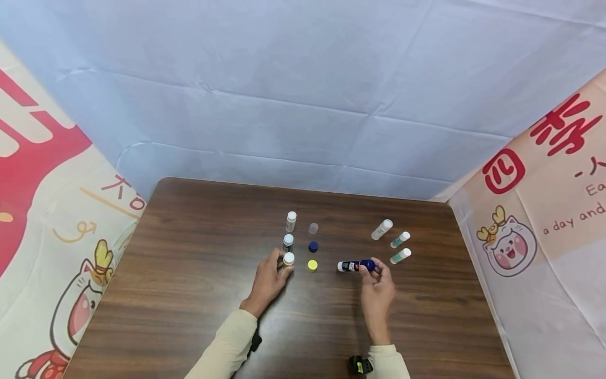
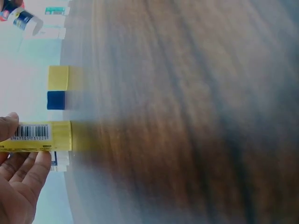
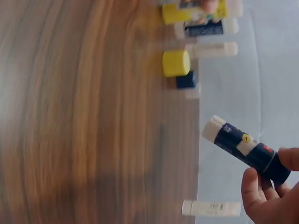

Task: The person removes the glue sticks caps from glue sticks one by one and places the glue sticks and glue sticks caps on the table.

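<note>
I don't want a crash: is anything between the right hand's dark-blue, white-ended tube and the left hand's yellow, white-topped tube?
Yes: in the head view, a short, round yellow cap sits on the brown wood-grain table between the dark-blue tube and the yellow tube.

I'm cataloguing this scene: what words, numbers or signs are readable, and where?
"Ea": right wall, cut off by picture edge.
"a day and": right wall.
Chinese characters, there and on left wall: not surely readable.
Yellow glue stick: barcode digits too blurred.
Blue glue stick: label too blurred.
Other glue sticks: print too small.
</note>
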Available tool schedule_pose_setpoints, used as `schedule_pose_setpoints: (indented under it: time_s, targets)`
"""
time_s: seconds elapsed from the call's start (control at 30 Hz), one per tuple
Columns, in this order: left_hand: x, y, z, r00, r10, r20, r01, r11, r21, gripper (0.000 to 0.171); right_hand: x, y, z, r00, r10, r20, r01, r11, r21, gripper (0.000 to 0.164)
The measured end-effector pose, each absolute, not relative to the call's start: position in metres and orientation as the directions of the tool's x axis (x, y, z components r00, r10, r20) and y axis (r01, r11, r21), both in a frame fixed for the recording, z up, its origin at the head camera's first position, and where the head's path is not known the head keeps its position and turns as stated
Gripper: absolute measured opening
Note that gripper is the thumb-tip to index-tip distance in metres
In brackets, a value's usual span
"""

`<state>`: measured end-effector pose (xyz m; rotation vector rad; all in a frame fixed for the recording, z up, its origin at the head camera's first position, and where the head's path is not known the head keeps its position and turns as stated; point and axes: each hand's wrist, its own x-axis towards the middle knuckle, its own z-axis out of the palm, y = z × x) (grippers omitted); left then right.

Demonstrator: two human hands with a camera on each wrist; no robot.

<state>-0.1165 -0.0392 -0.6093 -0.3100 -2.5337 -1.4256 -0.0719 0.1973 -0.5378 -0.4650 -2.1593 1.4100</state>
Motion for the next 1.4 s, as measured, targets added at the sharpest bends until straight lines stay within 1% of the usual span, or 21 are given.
schedule_pose_setpoints:
  time_s: [0.13, 0.23, 0.37, 0.47, 0.57, 0.7, 0.8, 0.93, 1.03, 1.17, 1.3, 1.4]
  targets:
    - [-0.117, -0.039, -0.607, -0.955, 0.079, 0.288, 0.288, 0.497, 0.819, 0.036, -0.074, 0.188, -0.532, -0.838, 0.532, 0.119, 0.010, 0.233, -0.972, 0.031]
    - [-0.117, -0.039, -0.606, -0.956, 0.077, 0.284, 0.284, 0.491, 0.823, 0.035, -0.075, 0.182, -0.527, -0.857, 0.514, 0.027, 0.036, 0.112, -0.993, 0.030]
    - [-0.118, -0.039, -0.605, -0.962, 0.080, 0.262, 0.267, 0.487, 0.832, 0.035, -0.076, 0.176, -0.524, -0.875, 0.483, -0.043, 0.067, 0.032, -0.997, 0.029]
    - [-0.119, -0.039, -0.604, -0.964, 0.087, 0.253, 0.262, 0.489, 0.832, 0.035, -0.076, 0.172, -0.523, -0.884, 0.465, -0.043, 0.064, 0.030, -0.997, 0.031]
    - [-0.120, -0.040, -0.603, -0.965, 0.084, 0.249, 0.257, 0.497, 0.829, 0.035, -0.076, 0.168, -0.522, -0.894, 0.448, -0.031, 0.066, 0.063, -0.996, 0.033]
    - [-0.120, -0.039, -0.601, -0.965, 0.080, 0.251, 0.256, 0.512, 0.820, 0.035, -0.076, 0.164, -0.521, -0.906, 0.421, -0.039, 0.089, 0.099, -0.991, 0.033]
    - [-0.120, -0.038, -0.599, -0.966, 0.083, 0.246, 0.252, 0.525, 0.813, 0.036, -0.076, 0.162, -0.520, -0.914, 0.399, -0.066, 0.103, 0.073, -0.992, 0.031]
    - [-0.117, -0.038, -0.596, -0.972, 0.079, 0.219, 0.226, 0.547, 0.806, 0.044, -0.075, 0.160, -0.516, -0.924, 0.368, -0.107, 0.126, 0.027, -0.992, 0.030]
    - [-0.112, -0.040, -0.591, -0.974, 0.069, 0.217, 0.218, 0.553, 0.804, 0.050, -0.071, 0.156, -0.504, -0.931, 0.345, -0.114, 0.129, 0.021, -0.991, 0.027]
    - [-0.104, -0.045, -0.582, -0.970, 0.057, 0.237, 0.228, 0.551, 0.802, 0.053, -0.069, 0.151, -0.493, -0.936, 0.333, -0.112, 0.116, -0.006, -0.993, 0.024]
    - [-0.095, -0.048, -0.574, -0.964, 0.042, 0.264, 0.244, 0.543, 0.803, 0.055, -0.071, 0.153, -0.510, -0.936, 0.337, -0.102, 0.095, -0.036, -0.995, 0.024]
    - [-0.090, -0.048, -0.569, -0.943, 0.042, 0.330, 0.300, 0.537, 0.789, 0.059, -0.073, 0.152, -0.522, -0.935, 0.344, -0.091, 0.088, -0.025, -0.996, 0.023]
